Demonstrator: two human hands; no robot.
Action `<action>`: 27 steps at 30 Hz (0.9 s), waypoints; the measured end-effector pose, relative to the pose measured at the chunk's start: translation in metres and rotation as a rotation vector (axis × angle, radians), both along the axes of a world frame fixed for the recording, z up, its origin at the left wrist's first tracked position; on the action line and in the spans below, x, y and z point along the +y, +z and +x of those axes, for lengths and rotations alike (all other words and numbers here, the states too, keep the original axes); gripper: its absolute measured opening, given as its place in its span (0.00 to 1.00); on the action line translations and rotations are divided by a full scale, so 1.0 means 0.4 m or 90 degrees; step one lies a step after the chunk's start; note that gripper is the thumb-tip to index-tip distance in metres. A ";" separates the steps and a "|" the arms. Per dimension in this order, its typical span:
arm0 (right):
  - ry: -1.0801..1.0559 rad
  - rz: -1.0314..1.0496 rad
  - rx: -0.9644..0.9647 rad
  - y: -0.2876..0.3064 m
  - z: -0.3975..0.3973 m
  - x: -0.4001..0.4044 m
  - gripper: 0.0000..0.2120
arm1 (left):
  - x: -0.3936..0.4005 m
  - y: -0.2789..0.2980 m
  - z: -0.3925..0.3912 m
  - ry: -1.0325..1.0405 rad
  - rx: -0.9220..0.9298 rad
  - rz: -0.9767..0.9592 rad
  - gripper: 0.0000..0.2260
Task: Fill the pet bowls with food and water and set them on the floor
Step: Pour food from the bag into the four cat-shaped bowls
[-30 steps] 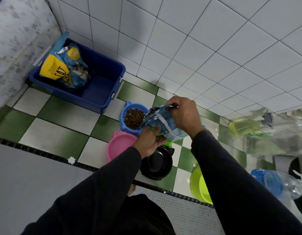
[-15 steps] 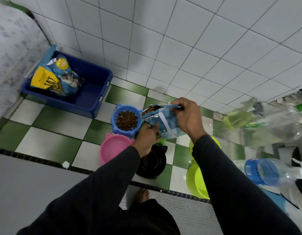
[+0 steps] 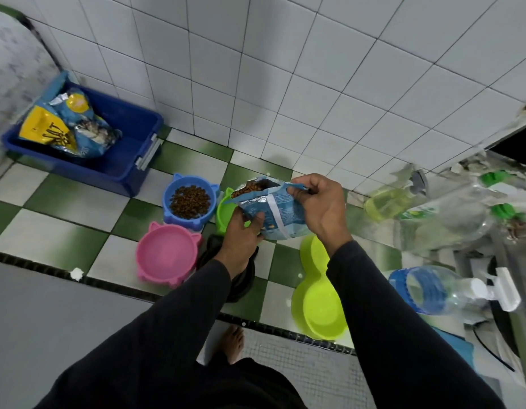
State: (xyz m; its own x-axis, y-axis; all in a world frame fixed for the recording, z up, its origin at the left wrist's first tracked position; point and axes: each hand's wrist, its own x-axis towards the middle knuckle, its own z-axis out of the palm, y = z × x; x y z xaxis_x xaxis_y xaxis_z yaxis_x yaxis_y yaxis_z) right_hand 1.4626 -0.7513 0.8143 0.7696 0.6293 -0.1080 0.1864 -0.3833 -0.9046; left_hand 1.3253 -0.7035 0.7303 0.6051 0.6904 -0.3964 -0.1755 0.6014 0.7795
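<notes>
A blue cat-eared bowl (image 3: 191, 203) on the green-and-white tiled floor holds brown kibble. An empty pink cat-eared bowl (image 3: 166, 255) sits just in front of it. A small green bowl (image 3: 224, 212) lies partly behind my left hand. My left hand (image 3: 243, 237) grips the bottom of an open blue food pouch (image 3: 275, 211), and my right hand (image 3: 318, 206) pinches its top edge. Kibble shows in the pouch's mouth, which points up and left above the green bowl. A black bowl (image 3: 241, 283) is mostly hidden under my left arm. A lime double bowl (image 3: 320, 293) lies empty at the right.
A blue plastic bin (image 3: 120, 160) with food bags (image 3: 64, 128) stands at the back left by the tiled wall. Clear bottles (image 3: 433, 290) and a yellow-green spray bottle (image 3: 388, 202) lie at the right. My bare foot (image 3: 233, 343) stands on the lower grey floor.
The pouch has tipped back upright and moved right, away from the blue bowl toward the green bowl. The view has shifted, showing the whole lime double bowl.
</notes>
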 end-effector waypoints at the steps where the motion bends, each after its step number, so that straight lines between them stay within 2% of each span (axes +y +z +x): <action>1: 0.002 -0.007 -0.011 -0.002 0.004 -0.005 0.15 | -0.010 -0.003 0.006 0.005 -0.008 -0.010 0.21; 11: 0.048 -0.055 -0.096 -0.016 0.027 -0.052 0.18 | -0.075 -0.036 0.049 0.032 -0.022 -0.107 0.21; 19: 0.106 -0.120 -0.189 -0.017 0.018 -0.033 0.12 | -0.082 -0.059 0.059 0.011 -0.007 -0.208 0.13; 27: 0.150 -0.188 -0.263 -0.002 0.012 0.011 0.08 | -0.073 -0.066 0.064 0.005 -0.042 -0.287 0.14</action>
